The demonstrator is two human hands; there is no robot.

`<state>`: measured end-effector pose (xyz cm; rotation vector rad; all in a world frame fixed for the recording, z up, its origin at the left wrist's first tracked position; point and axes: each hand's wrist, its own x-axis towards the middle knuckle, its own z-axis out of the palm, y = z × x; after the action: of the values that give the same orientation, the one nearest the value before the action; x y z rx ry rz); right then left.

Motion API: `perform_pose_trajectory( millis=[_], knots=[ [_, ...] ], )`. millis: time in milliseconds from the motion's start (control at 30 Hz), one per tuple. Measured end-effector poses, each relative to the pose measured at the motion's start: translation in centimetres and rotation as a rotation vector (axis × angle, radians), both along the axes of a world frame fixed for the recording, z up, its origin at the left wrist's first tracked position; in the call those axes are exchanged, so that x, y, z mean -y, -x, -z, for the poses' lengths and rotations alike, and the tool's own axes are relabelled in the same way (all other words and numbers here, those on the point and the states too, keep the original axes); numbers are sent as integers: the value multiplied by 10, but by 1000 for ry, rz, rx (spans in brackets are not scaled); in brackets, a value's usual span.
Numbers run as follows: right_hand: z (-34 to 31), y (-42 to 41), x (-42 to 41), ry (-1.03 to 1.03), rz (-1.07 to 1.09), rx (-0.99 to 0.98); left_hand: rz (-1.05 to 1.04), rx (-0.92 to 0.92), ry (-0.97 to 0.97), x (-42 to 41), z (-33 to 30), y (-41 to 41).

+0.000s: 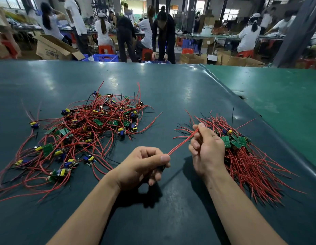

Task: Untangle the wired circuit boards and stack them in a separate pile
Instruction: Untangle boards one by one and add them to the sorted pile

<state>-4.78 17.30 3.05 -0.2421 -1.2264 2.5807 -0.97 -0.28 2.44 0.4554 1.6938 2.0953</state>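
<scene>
Wired circuit board: one unit is held between both hands above the dark table mat [171,89], its body mostly hidden inside the left hand [144,165], so the board itself can't be made out, only a dark bit under the fingers. Its red wires [182,143] run taut, up and to the right, from the left thumb to the right hand [206,147], where they're pinched between thumb and curled fingers. Long axis thus lies diagonal, approx. left-near to right-far. The tangled heap [86,128] sits well to the left w/ boards and leads crossed every way. The sorted pile [242,152] lies just beside and partly behind the right hand, leads fanned toward the near right. The right hand is nearer the pile, so the lay-down is judged to be a short carry rightward, w/ the wires turned to match the fan
</scene>
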Motion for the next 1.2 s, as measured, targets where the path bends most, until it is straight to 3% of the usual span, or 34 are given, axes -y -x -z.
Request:
perform_pose_trajectory(
  millis=[133, 267, 333, 433, 500, 567, 700, 800, 933, 1067, 1200],
  knots=[
    [-2, -3, -1, -40, -17, 51, -173, 0, -121, -2, 3, 5],
    [2, -22, 15, -603, -498, 109, -387, -111, -37, -9, 8, 8],
    [4, -30, 21, -724, -657, 45, -375, -170, 8, -12, 10, 5],
    [0, -32, 18, -714, -682, -20, -374, -143, 66, -8, 7, 5],
    [0, -31, 16, -742, -579, -82, -423, -142, 62, -3, 4, 7],
    [-2, -30, 16, -696, -387, -138, -562, -224, 86, 2, 2, 9],
    [-11, -22, 6, -373, 62, -102, -1021, -399, 225, 13, 7, 19],
    [-13, -19, 1, -140, 298, -49, -1121, -496, 313, 14, 10, 21],
    [-9, -20, -6, 93, 360, 143, -1127, -610, 573, 10, 13, 17],
    [-6, -21, -10, 154, 309, 216, -1174, -692, 892, 15, 13, 17],
    [-6, -20, -11, 98, 263, 261, -1218, -508, 1184, 19, 15, 17]
  ],
)
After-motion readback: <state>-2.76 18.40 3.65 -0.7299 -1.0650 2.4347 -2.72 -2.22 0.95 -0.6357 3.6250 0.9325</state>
